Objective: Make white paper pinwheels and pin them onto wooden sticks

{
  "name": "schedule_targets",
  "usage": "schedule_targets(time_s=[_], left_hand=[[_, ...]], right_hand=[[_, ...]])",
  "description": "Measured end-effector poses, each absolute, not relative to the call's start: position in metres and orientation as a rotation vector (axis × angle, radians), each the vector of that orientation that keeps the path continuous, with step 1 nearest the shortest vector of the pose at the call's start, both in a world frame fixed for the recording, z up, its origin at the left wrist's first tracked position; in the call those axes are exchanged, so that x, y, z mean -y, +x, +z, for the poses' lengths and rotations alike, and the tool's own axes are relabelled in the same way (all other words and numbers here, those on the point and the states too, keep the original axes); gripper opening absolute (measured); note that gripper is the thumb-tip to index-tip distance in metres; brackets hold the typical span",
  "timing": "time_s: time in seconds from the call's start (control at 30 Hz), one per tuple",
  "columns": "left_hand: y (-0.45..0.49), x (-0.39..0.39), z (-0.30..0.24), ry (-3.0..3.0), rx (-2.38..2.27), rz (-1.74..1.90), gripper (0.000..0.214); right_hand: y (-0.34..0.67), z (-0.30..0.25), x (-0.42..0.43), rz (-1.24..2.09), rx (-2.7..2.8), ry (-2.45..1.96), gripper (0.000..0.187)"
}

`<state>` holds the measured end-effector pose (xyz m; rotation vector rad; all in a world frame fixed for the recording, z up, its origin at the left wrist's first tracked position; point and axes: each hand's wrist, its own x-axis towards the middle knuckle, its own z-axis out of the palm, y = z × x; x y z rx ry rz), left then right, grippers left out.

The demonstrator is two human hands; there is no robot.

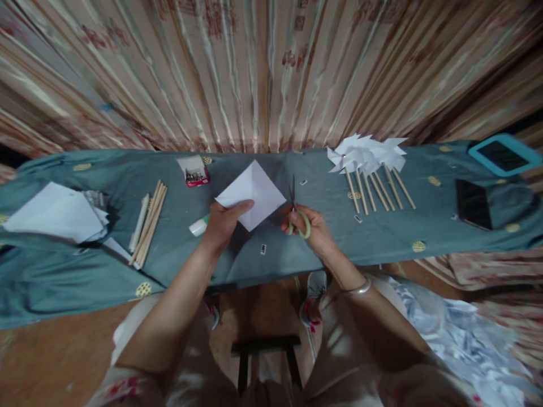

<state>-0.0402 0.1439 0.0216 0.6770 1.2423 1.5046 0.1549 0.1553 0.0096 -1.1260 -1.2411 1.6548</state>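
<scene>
Paper (253, 192) pinched by left hand (221, 225); scissors (297, 217) in right hand (311, 229).

No writing can be read: the red marks on the curtain (292, 56) look like characters but are too blurred, and the small tags (263, 249) on the counter (178, 237) and the red box (195, 172) show nothing legible.

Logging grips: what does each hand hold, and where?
Left hand pinches the white square paper sheet at its lower-left edge; right hand holds green-handled scissors by the handles.
</scene>
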Motion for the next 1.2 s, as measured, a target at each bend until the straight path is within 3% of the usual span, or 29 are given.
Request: schedule_targets(time_s=[0.23, 0.67, 1.2], left_hand=[[-0.028, -0.137, 0.008, 0.88, -1.295, 1.236, 0.027], [-0.021, -0.14, -0.002, 0.843, -1.346, 1.173, 0.021], [-0.025, -0.141, 0.01, 1.001, -1.369, 1.15, 0.016]], right_hand=[[0.159, 0.006, -0.176, 1.477, 1.154, -1.146, 0.045], [0.151, 0.008, -0.194, 1.441, 1.068, -1.157, 0.048], [0.169, 0.009, -0.217, 1.24, 0.841, -1.176, 0.034]])
